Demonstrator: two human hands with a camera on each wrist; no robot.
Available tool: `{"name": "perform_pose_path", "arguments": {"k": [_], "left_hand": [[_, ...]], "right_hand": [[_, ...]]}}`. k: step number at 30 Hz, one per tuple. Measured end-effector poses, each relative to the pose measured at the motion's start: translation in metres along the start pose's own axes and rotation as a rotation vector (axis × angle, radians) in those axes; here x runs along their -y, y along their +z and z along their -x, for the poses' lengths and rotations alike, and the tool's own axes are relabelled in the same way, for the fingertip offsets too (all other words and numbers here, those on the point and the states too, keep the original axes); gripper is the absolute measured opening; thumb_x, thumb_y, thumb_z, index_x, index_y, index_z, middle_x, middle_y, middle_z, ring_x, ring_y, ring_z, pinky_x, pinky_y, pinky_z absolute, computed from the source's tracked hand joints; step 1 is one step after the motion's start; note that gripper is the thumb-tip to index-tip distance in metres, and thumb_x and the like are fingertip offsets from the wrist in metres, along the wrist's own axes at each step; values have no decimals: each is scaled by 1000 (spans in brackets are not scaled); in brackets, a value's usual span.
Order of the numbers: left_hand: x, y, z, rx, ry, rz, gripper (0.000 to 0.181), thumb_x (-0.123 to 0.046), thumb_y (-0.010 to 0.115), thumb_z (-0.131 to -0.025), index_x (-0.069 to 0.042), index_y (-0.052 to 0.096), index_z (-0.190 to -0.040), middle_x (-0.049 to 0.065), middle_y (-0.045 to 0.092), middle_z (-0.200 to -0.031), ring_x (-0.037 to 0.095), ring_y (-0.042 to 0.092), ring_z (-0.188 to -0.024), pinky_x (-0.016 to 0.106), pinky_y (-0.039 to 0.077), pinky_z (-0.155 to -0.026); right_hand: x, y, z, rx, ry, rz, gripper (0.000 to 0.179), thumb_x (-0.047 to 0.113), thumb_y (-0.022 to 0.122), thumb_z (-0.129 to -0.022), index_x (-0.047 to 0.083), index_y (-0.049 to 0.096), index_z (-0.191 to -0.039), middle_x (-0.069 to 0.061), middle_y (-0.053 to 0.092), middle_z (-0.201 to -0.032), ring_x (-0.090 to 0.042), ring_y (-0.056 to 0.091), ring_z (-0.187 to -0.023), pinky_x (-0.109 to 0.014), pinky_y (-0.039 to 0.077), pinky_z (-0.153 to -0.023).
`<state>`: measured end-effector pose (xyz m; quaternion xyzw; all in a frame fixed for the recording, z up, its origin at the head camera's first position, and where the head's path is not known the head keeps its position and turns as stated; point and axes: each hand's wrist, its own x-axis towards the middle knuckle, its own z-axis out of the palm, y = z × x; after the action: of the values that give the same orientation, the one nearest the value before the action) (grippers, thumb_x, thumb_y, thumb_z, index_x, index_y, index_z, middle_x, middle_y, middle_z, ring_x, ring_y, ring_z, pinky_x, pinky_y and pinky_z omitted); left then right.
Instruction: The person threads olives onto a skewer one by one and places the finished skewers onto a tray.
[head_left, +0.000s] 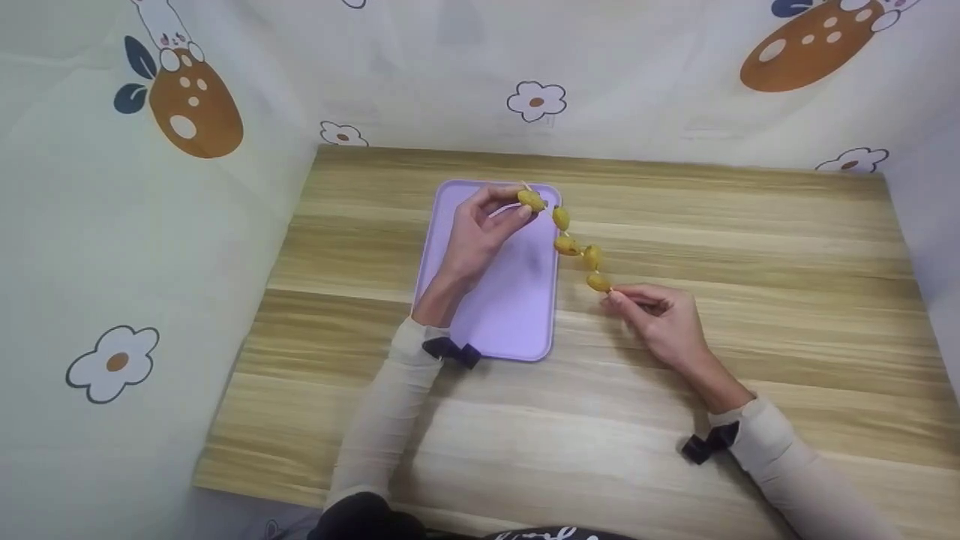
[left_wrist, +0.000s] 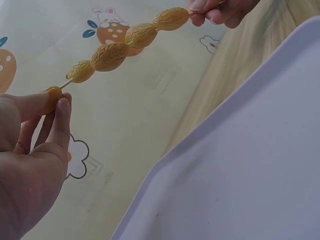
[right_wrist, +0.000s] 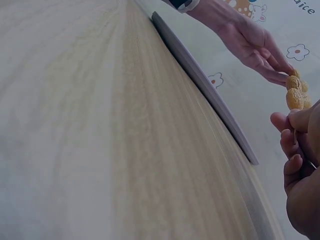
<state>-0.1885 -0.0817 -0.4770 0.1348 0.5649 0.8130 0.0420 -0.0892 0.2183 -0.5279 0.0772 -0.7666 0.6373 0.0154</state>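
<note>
Several yellow-brown, wrinkled oval pieces, like dried fruit, sit in a row on a thin pale skewer. My left hand pinches the far end piece between thumb and fingers, above the upper part of the lilac tray. The skewer's tip pokes out just beyond that piece. At the near end, my right hand pinches the bare skewer close to the last piece, to the right of the tray. Both hands hold the skewer raised and slanted; the pieces between them touch neither hand.
The tray lies flat on a wood-grain table, left of its middle. A pale curtain printed with flowers and rabbits stands behind the table and along its left side. Black straps are on both wrists.
</note>
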Motion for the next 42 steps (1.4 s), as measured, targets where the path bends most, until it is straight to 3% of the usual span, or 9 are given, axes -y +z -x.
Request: {"name": "perform_pose_path", "arguments": {"k": [8, 14, 21, 28, 32, 38, 42], "left_hand": [[1, 3, 0, 0, -3, 14, 31, 6, 75, -98, 5, 65, -127, 19, 71, -124, 34, 75, -116, 47, 62, -109], [1, 5, 0, 14, 1, 19, 31, 5, 75, -98, 5, 65, -128, 19, 71, -124, 28, 76, -114, 50, 60, -111], [2, 5, 0, 7, -11, 13, 32, 5, 75, -98, 5, 65, -129, 19, 71, -124, 28, 76, -113, 47, 62, -110], [2, 4, 0, 8, -18, -34, 33, 3, 75, -99, 3, 65, -130, 19, 71, -126, 30, 75, -117, 44, 62, -109], [3, 4, -1, 6, 2, -54, 36, 0, 76, -99, 3, 63, -133, 19, 70, -128, 31, 75, -117, 45, 62, -109], [6, 5, -2, -14, 32, -53, 36, 0, 76, -100, 4, 64, -134, 18, 70, -130, 29, 76, -114, 45, 63, -108], [5, 6, -1, -3, 49, -73, 35, -1, 75, -100, 3, 64, -134, 18, 69, -130, 30, 76, -114, 46, 63, -107]], "right_hand": [[0, 0, 1, 27, -17, -6, 11, 6, 79, -99, 5, 84, -109, -14, 84, -98, -13, 83, -89, -19, 63, -67], [0, 0, 1, 42, -20, -25, 11, 6, 78, -100, 5, 84, -110, -15, 84, -98, -17, 84, -90, -22, 64, -67], [1, 1, 1, 30, -10, -20, 11, 8, 80, -99, 5, 84, -109, -15, 84, -98, -13, 83, -90, -21, 66, -75], [0, 1, 0, 56, 10, -15, 12, 10, 81, -98, 5, 84, -109, -16, 84, -98, -19, 82, -81, -20, 62, -63], [1, 1, -1, 103, 32, -15, 14, 12, 80, -100, 6, 83, -112, -17, 84, -99, -23, 78, -71, -22, 60, -58], [1, 2, -1, 235, 39, 26, 22, 10, 73, -104, 2, 78, -123, -20, 83, -107, -21, 78, -79, -25, 64, -64], [2, 5, 0, 300, 60, 32, 27, 8, 73, -103, -1, 75, -130, -19, 83, -103, -23, 80, -82, -27, 67, -69]]}}
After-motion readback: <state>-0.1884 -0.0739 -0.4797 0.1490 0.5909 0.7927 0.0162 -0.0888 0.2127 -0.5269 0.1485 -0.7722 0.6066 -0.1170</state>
